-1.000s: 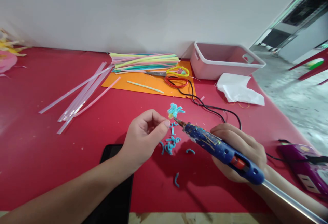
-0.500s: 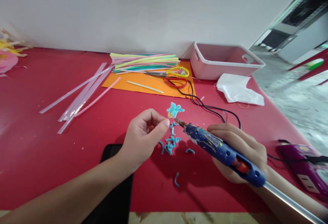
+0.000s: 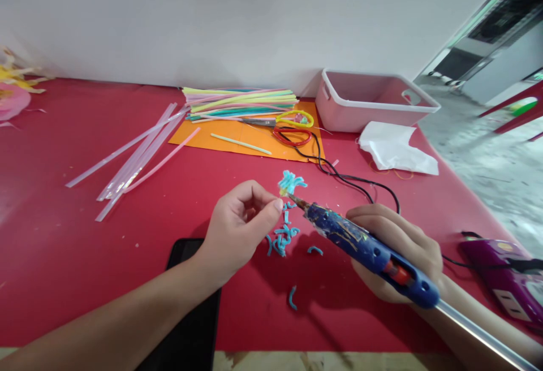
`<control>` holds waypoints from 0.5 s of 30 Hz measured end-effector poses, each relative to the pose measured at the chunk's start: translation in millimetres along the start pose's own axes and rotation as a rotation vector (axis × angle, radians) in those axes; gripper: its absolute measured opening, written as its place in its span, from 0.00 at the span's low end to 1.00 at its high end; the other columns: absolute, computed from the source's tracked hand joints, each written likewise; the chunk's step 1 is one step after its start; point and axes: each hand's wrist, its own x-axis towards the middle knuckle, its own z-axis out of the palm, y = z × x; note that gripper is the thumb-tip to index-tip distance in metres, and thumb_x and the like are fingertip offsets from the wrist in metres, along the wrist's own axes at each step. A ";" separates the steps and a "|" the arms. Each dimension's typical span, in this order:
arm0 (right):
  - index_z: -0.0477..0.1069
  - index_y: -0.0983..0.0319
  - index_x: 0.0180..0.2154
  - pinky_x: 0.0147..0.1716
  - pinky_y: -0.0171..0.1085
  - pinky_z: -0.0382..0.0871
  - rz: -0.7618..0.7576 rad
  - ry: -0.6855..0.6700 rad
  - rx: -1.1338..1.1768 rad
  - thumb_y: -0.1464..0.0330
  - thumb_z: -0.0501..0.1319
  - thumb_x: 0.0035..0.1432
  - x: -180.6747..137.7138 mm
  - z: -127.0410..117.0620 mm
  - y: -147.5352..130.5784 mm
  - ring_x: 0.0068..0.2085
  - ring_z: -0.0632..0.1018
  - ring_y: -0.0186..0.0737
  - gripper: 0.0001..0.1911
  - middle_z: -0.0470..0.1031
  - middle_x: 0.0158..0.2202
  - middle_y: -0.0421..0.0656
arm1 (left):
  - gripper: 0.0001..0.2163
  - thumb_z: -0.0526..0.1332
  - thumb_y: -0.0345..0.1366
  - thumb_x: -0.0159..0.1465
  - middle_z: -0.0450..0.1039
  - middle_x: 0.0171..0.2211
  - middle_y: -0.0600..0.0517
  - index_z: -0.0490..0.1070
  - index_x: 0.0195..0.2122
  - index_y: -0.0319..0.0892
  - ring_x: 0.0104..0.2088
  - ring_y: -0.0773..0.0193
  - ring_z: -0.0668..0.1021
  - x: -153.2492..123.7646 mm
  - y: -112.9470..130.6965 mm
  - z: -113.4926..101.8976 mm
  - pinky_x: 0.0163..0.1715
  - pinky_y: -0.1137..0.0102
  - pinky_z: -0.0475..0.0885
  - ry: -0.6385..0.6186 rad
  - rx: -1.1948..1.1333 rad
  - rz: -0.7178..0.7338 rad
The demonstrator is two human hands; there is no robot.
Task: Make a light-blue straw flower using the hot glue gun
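My left hand (image 3: 241,229) is closed in a pinch on a small fuzzy light-blue flower of pipe cleaner (image 3: 291,181), with a yellow spot at its lower edge by the fingertips. My right hand (image 3: 399,252) is wrapped around a blue glue gun (image 3: 339,229) crusted with dried glue. Its nozzle tip is at the yellow spot; whether it touches cannot be made out. A clear glue stick (image 3: 479,331) runs out of the gun's back end. Below the hands, several short blue pipe cleaner offcuts (image 3: 285,241) lie on the red table (image 3: 106,275).
A bundle of coloured pipe cleaners (image 3: 241,102) and scissors (image 3: 292,128) lie on orange paper (image 3: 190,139). Clear glue sticks (image 3: 139,162) lie left. A pink bin (image 3: 373,108), white tissue (image 3: 390,147), black cord (image 3: 339,176), purple power strip (image 3: 500,280) and black phone-like slab (image 3: 190,320) are around.
My left hand and the flower have shifted very slightly to the right. The glue gun stays almost in place, its tip still by the flower.
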 end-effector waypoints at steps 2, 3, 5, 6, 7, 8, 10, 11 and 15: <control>0.67 0.61 0.43 0.29 0.37 0.78 -0.003 0.006 -0.010 0.72 0.59 0.56 1.9 0.2 -0.2 0.32 0.80 0.42 0.11 0.75 0.33 0.47 | 0.10 0.67 0.36 0.60 0.65 0.21 0.59 0.67 0.26 0.42 0.22 0.73 0.65 0.4 0.7 0.3 0.22 0.77 0.62 -0.002 0.001 -0.002; 0.66 0.61 0.42 0.29 0.37 0.77 -0.008 0.007 -0.013 0.72 0.59 0.56 2.7 0.2 -0.1 0.32 0.80 0.42 0.10 0.74 0.33 0.47 | 0.10 0.67 0.36 0.60 0.65 0.21 0.59 0.67 0.26 0.42 0.22 0.73 0.65 0.4 0.8 0.4 0.22 0.77 0.62 -0.001 0.002 -0.005; 0.66 0.61 0.42 0.28 0.37 0.77 -0.014 0.013 -0.020 0.71 0.59 0.56 3.5 0.2 0.2 0.32 0.79 0.41 0.10 0.74 0.33 0.47 | 0.09 0.67 0.36 0.60 0.65 0.22 0.59 0.68 0.27 0.42 0.22 0.73 0.65 0.3 0.7 0.5 0.22 0.77 0.62 0.000 0.003 -0.009; 0.66 0.61 0.42 0.28 0.37 0.77 -0.017 0.017 -0.023 0.71 0.58 0.57 3.5 0.0 0.3 0.32 0.79 0.41 0.09 0.74 0.33 0.47 | 0.09 0.67 0.36 0.60 0.65 0.22 0.59 0.68 0.27 0.42 0.22 0.72 0.65 0.1 0.6 0.5 0.22 0.77 0.62 0.001 0.002 -0.009; 0.65 0.61 0.42 0.28 0.37 0.77 -0.018 0.019 -0.025 0.71 0.58 0.57 3.2 -0.3 0.4 0.32 0.79 0.41 0.09 0.73 0.32 0.47 | 0.09 0.67 0.36 0.60 0.65 0.22 0.58 0.68 0.27 0.42 0.22 0.72 0.65 0.0 0.4 0.5 0.22 0.77 0.62 0.000 0.002 -0.008; 0.65 0.61 0.42 0.28 0.37 0.77 -0.017 0.021 -0.027 0.71 0.58 0.57 2.8 -0.5 0.4 0.31 0.79 0.41 0.09 0.73 0.32 0.47 | 0.09 0.67 0.36 0.60 0.65 0.22 0.58 0.68 0.27 0.42 0.22 0.72 0.65 -0.1 0.2 0.5 0.22 0.77 0.62 0.001 0.000 -0.006; 0.65 0.61 0.42 0.27 0.37 0.77 -0.012 0.019 -0.026 0.71 0.58 0.57 1.8 -1.0 0.1 0.31 0.78 0.41 0.09 0.73 0.31 0.46 | 0.10 0.67 0.36 0.60 0.65 0.22 0.58 0.68 0.27 0.42 0.22 0.72 0.64 -0.2 -0.1 0.2 0.22 0.77 0.62 0.002 -0.001 -0.003; 0.65 0.60 0.42 0.27 0.37 0.77 -0.012 0.018 -0.024 0.71 0.58 0.57 1.4 -1.1 0.0 0.30 0.78 0.41 0.09 0.73 0.31 0.46 | 0.10 0.68 0.37 0.60 0.64 0.22 0.59 0.68 0.27 0.42 0.22 0.72 0.64 -0.1 -0.2 -0.1 0.22 0.77 0.61 0.003 -0.002 -0.005; 0.67 0.62 0.44 0.30 0.38 0.78 -0.016 0.015 -0.015 0.71 0.59 0.57 0.6 -0.3 0.2 0.33 0.81 0.43 0.11 0.76 0.35 0.49 | 0.10 0.68 0.37 0.60 0.64 0.22 0.58 0.68 0.26 0.42 0.22 0.72 0.63 0.3 -0.4 -0.7 0.22 0.76 0.61 0.016 -0.009 -0.017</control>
